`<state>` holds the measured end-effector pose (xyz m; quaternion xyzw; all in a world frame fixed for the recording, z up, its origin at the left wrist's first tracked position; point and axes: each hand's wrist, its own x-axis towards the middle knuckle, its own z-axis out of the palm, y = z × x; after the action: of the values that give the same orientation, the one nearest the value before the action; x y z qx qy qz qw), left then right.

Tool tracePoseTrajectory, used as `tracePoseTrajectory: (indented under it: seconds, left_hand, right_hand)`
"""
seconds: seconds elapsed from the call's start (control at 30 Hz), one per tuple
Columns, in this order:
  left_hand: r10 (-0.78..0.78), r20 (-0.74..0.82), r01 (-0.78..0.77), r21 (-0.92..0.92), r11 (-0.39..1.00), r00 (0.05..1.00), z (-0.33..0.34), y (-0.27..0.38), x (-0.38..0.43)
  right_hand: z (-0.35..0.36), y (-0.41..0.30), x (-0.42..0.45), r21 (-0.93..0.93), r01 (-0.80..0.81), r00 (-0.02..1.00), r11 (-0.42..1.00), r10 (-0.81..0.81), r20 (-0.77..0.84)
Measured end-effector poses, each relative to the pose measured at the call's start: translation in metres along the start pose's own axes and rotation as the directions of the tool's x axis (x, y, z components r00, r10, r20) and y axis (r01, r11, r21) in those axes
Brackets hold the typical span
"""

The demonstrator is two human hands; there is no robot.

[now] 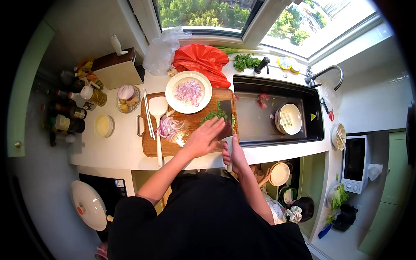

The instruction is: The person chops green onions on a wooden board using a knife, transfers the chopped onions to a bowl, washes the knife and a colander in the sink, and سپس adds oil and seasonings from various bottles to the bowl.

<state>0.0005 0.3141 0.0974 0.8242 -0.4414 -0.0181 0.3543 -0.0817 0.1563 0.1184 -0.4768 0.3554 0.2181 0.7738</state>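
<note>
My right hand grips the pale handle of a cleaver, whose broad blade stands over the right end of a wooden cutting board. Chopped green herbs lie left of the blade, with a few bits at its right. My left hand is flat with fingers extended beside the blade and the herbs; whether it touches the blade is unclear. A white plate of diced red onion rests on the board's back edge. Sliced red onion, a white spatula and chopsticks lie at the left.
A dark sink with a white strainer basket adjoins the board's right. Behind lie a red plastic bag and leafy herbs. Bottles line the left. At lower right another person holds a white plate by the cabinet.
</note>
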Motion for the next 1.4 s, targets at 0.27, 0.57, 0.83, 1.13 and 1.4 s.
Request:
tracePoseTrajectory:
  seconds: [0.27,0.57,0.83,1.13,1.4]
  left_hand:
    - [0.088,0.196,-0.114,0.126,0.985,0.977,0.001,-0.036,0.015]
    - [-0.148,0.156,0.126,0.138,0.982,0.977,0.0,-0.046,0.001]
    - [-0.247,-0.074,0.24,-0.098,0.966,0.966,-0.025,-0.035,-0.038]
    - [0.091,0.514,-0.12,0.024,0.993,0.853,-0.026,0.011,0.026]
    - [0.061,0.584,-0.207,0.187,0.96,0.81,-0.03,-0.022,0.032]
  right_hand:
    - [-0.024,-0.003,-0.005,0.172,-0.231,0.935,0.958,0.169,0.311]
    - [-0.04,0.001,-0.034,0.205,-0.27,0.915,0.941,0.185,0.359]
    - [-0.037,-0.013,-0.016,-0.81,0.315,0.91,0.495,-0.4,0.11]
    - [-0.023,-0.011,-0.006,-0.922,0.311,0.852,0.23,-0.496,0.164]
    - [-0.036,-0.006,-0.022,-0.901,0.272,0.867,0.338,-0.492,0.077]
